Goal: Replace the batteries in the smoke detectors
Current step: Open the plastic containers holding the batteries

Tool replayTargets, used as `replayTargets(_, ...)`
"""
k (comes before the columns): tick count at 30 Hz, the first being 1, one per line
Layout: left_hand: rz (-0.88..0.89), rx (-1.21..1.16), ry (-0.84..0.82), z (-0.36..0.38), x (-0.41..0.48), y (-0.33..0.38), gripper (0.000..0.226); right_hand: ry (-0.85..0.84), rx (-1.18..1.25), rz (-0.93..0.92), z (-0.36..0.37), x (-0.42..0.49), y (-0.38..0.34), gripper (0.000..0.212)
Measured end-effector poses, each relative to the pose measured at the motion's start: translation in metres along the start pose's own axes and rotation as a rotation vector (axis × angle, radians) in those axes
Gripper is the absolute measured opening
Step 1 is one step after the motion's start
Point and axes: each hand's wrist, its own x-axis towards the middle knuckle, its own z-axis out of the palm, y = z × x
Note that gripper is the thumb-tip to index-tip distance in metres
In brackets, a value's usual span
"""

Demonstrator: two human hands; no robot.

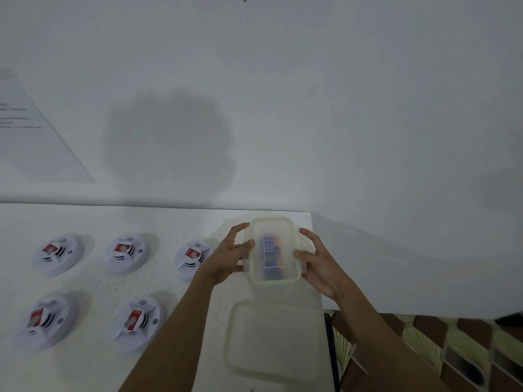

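Several white round smoke detectors lie on the white table (pixel 99 278), each with a red battery in its open back; one is at the far left (pixel 58 254), another at the front (pixel 135 321). A clear plastic box (pixel 274 250) with a lid on it stands at the table's far right corner, with dark blue batteries dimly visible inside. My left hand (pixel 230 254) grips its left side, thumb on the lid's edge. My right hand (pixel 318 261) holds its right side, by the lid's latch.
A second clear plastic container (pixel 273 342) sits nearer me by the table's right edge (pixel 322 292). A printed sheet (pixel 34 137) hangs on the white wall at left. Patterned floor tiles (pixel 424 349) show beyond the table's right edge.
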Motion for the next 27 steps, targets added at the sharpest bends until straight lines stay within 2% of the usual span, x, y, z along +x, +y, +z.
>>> replayTargets(6, 0.068, 0.145, 0.029, 0.000, 0.006, 0.009, 0.055, 0.124, -0.284, -0.018, 0.002, -0.010, 0.007, 0.053)
replayTargets(10, 0.125, 0.162, 0.062, 0.007, 0.009, 0.011, 0.064, 0.122, -0.434, 0.000, 0.001, -0.020, 0.011, 0.068)
replayTargets(14, 0.147, 0.164, 0.095, 0.010, 0.012, 0.012, 0.062, 0.063, -0.436, -0.008, -0.001, -0.021, 0.003, 0.075)
replayTargets(17, 0.130, 0.170, 0.125, 0.007, 0.010, 0.013, 0.065, 0.079, -0.427, -0.073, 0.000, -0.018, -0.004, 0.065)
replayTargets(23, 0.124, 0.399, 0.207, -0.009, 0.002, 0.007, 0.065, 0.354, -0.594, -0.228, -0.001, 0.001, -0.007, 0.043)
replayTargets(27, 0.091, 0.514, 0.222, -0.016, -0.007, 0.003, 0.061, 0.343, -0.611, -0.262, 0.000, 0.004, -0.007, 0.036)
